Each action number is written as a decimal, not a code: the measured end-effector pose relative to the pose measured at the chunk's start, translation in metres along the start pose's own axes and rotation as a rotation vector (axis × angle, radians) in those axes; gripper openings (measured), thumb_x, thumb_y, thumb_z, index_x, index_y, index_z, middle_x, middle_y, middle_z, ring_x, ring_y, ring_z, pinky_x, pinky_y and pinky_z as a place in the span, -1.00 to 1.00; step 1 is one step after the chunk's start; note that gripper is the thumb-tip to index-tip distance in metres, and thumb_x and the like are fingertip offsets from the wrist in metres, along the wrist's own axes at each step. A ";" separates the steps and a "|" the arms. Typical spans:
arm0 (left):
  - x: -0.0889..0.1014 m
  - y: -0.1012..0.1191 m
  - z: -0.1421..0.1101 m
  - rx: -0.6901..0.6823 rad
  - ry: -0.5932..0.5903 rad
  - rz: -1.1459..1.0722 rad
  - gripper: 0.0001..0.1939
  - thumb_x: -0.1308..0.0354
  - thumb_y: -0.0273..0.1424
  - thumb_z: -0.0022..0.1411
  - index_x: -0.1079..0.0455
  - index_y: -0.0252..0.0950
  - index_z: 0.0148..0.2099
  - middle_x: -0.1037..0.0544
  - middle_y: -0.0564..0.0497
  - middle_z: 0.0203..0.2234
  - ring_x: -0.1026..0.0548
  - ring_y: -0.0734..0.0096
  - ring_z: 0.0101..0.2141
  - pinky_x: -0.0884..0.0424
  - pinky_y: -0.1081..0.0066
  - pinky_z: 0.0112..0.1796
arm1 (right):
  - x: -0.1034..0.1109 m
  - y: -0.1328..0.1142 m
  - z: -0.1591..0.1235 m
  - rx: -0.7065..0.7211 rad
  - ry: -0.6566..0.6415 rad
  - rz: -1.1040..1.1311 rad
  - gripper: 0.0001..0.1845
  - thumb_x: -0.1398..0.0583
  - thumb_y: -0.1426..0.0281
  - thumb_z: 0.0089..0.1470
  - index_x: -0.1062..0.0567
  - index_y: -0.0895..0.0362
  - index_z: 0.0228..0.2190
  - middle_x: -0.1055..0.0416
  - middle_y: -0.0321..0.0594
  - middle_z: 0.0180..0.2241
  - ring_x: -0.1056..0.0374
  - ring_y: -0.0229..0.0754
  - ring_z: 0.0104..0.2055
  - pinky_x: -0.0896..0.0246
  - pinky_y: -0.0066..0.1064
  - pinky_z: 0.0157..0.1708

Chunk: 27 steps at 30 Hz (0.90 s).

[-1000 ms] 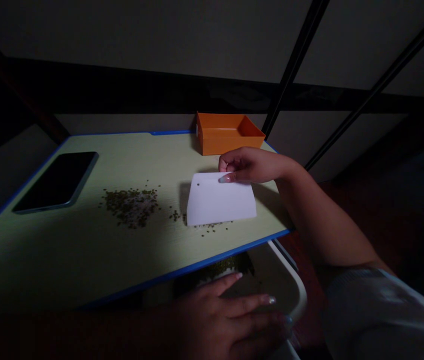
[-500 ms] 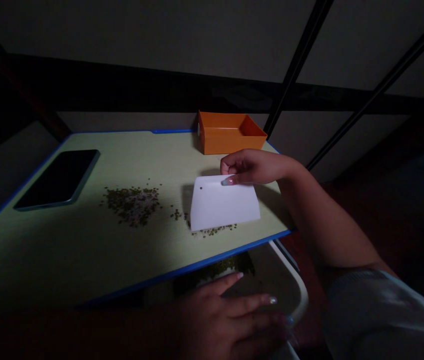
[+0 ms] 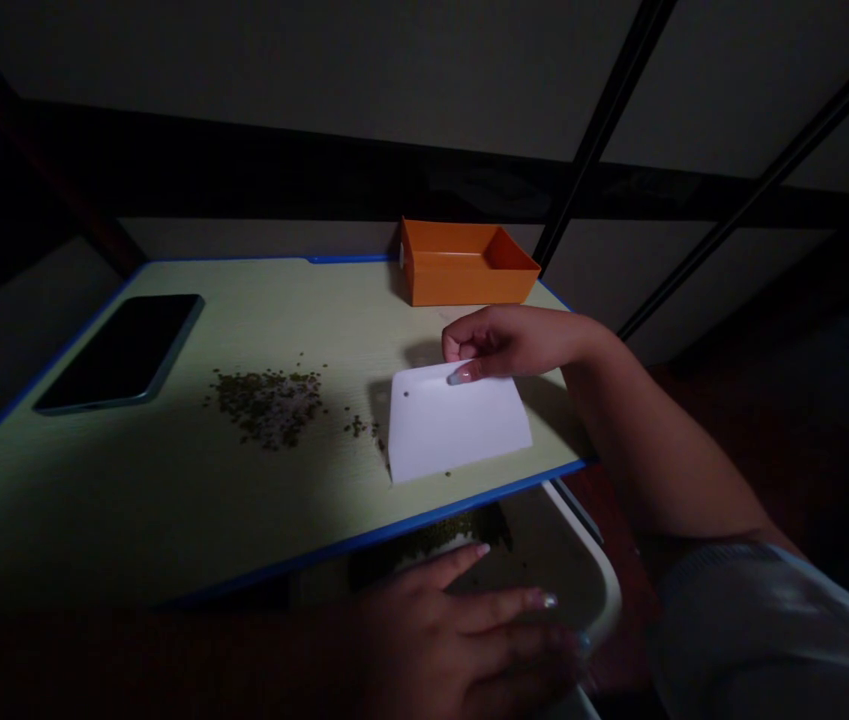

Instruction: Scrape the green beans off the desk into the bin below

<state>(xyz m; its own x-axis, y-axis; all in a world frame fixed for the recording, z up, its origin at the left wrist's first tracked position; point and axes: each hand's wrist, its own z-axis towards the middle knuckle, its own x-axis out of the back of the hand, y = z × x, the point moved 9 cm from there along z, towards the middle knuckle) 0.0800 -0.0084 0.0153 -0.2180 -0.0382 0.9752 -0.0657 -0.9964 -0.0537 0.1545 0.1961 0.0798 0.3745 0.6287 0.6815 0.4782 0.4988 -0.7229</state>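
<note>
My right hand (image 3: 515, 342) pinches the top edge of a white plastic scraper (image 3: 456, 424) that stands tilted on the pale table (image 3: 169, 500), its lower edge close to the blue front rim. A small heap of green beans (image 3: 268, 404) lies to the scraper's left, with a few loose beans (image 3: 361, 428) beside it. Below the table edge, my left hand (image 3: 461, 630) rests on the rim of a white tray (image 3: 598, 590) that holds more green beans (image 3: 439, 532).
An orange open box (image 3: 469, 264) sits at the table's back edge. A dark phone (image 3: 124, 352) lies face up at the left. Dark frame bars run diagonally behind on the right. The surroundings are dim.
My right hand has dragged the scraper toward the front edge of the table, and the loose beans in front of it are gone from view. My left hand and the tray have stayed put.
</note>
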 end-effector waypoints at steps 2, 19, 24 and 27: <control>0.000 0.001 0.000 -0.008 -0.017 -0.008 -0.53 0.34 -0.35 0.53 -0.08 -0.15 0.39 -0.21 0.27 0.32 -0.11 0.40 0.32 -0.33 0.12 0.18 | 0.002 0.000 0.001 0.005 0.034 -0.037 -0.80 -0.20 0.33 0.16 -0.34 0.19 -0.39 -0.22 -0.39 -0.51 -0.12 -0.38 -0.48 -0.03 -0.53 -0.49; 0.001 0.000 0.000 -0.020 0.003 -0.001 -0.53 0.32 -0.34 0.53 -0.08 -0.15 0.39 -0.18 0.26 0.33 -0.13 0.39 0.32 -0.29 0.16 0.21 | 0.034 0.016 -0.007 -0.101 0.232 -0.138 -0.80 -0.22 0.29 0.13 -0.37 0.18 -0.36 -0.26 -0.35 -0.49 -0.14 -0.35 -0.46 -0.01 -0.49 -0.49; -0.004 0.002 -0.002 -0.067 -0.011 0.007 -0.49 0.35 -0.34 0.51 -0.01 -0.20 0.42 -0.16 0.23 0.35 -0.09 0.35 0.33 -0.35 0.12 0.16 | 0.021 0.010 -0.003 -0.021 0.144 -0.077 -0.79 -0.20 0.30 0.16 -0.34 0.18 -0.39 -0.22 -0.39 -0.52 -0.12 -0.38 -0.49 0.02 -0.51 -0.51; -0.004 0.000 -0.002 -0.050 0.006 0.022 -0.48 0.35 -0.34 0.50 -0.02 -0.19 0.42 -0.18 0.24 0.34 -0.09 0.35 0.34 -0.35 0.11 0.16 | 0.020 0.010 -0.004 -0.016 0.129 -0.007 -0.79 -0.20 0.29 0.17 -0.33 0.17 -0.38 -0.21 -0.39 -0.51 -0.11 -0.38 -0.49 0.01 -0.52 -0.51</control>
<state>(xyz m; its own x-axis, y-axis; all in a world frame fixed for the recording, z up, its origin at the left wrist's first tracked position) 0.0793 -0.0086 0.0106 -0.2260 -0.0594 0.9723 -0.1091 -0.9903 -0.0859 0.1696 0.2115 0.0863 0.4699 0.5429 0.6960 0.4930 0.4926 -0.7171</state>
